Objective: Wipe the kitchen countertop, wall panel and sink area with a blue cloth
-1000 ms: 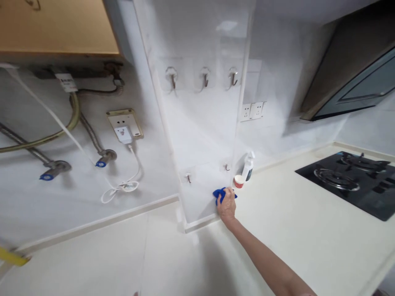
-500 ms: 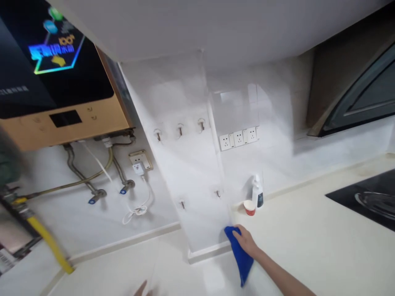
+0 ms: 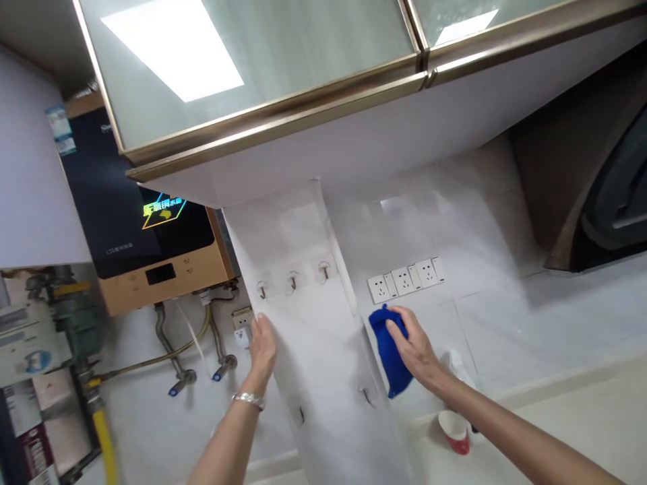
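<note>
A blue cloth [image 3: 390, 353] hangs from my right hand [image 3: 415, 347], its fingers closed on the upper part. Both are at the right side of the white wall column [image 3: 323, 343], just below the row of wall sockets [image 3: 404, 279]. My left hand [image 3: 263, 347], with a silver bracelet at the wrist, rests at the column's left edge. It holds nothing that I can see; its fingers point upward, partly turned from view. Several metal hooks [image 3: 293, 281] are fixed to the column's face between my hands.
At left hangs a black and gold water heater [image 3: 162, 256] with pipes beneath. A glass-fronted cabinet [image 3: 283, 60] juts out overhead. A range hood [image 3: 601, 202] is at right. On the counter [image 3: 546, 431] stand a paper cup [image 3: 455, 431] and a white bottle [image 3: 457, 367], partly behind my right arm.
My right hand has lifted the blue cloth from near the counter up the wall. My left hand has risen from the bottom edge to the column's left side. The view has tilted upward.
</note>
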Demonstrator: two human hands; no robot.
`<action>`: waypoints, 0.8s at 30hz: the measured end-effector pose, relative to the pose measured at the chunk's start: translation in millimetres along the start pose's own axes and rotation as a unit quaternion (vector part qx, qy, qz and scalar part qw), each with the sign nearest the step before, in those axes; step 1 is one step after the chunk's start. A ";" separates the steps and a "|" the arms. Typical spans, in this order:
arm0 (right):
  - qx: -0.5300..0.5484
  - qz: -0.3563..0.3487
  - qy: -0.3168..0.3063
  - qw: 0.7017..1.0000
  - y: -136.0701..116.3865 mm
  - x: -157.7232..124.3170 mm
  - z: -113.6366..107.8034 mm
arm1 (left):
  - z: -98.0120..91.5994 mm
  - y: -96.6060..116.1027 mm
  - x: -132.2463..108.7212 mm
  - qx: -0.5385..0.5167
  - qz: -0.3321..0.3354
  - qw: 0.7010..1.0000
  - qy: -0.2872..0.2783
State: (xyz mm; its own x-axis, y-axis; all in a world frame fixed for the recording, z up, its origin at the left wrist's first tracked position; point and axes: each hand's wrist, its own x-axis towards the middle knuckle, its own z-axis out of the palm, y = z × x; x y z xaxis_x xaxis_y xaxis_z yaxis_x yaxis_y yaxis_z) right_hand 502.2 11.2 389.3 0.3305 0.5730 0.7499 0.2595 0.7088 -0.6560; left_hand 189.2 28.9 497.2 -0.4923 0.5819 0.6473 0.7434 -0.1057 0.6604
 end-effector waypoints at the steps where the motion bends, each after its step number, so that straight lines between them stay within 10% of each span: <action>1: -0.003 -0.036 -0.011 0.999 -1.5 3.9 13.2 | 6.0 5.9 -2.2 0.005 -0.021 1.000 0.016; 7: -0.056 -0.023 -0.002 0.998 24.0 -1.8 68.6 | 31.0 12.0 -12.3 0.053 -0.113 0.983 0.135; 24: -0.009 0.097 -0.075 0.992 91.1 1.0 79.1 | 37.4 3.0 -4.0 0.122 -0.062 0.969 0.207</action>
State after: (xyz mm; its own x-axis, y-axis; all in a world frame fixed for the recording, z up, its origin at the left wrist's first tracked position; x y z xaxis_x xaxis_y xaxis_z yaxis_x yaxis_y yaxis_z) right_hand 454.3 108.8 337.1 0.2368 0.7534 0.6134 0.2215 0.5729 -0.7891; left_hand 210.3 56.3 482.3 -0.6860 0.1994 0.6997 0.7274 0.1673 0.6655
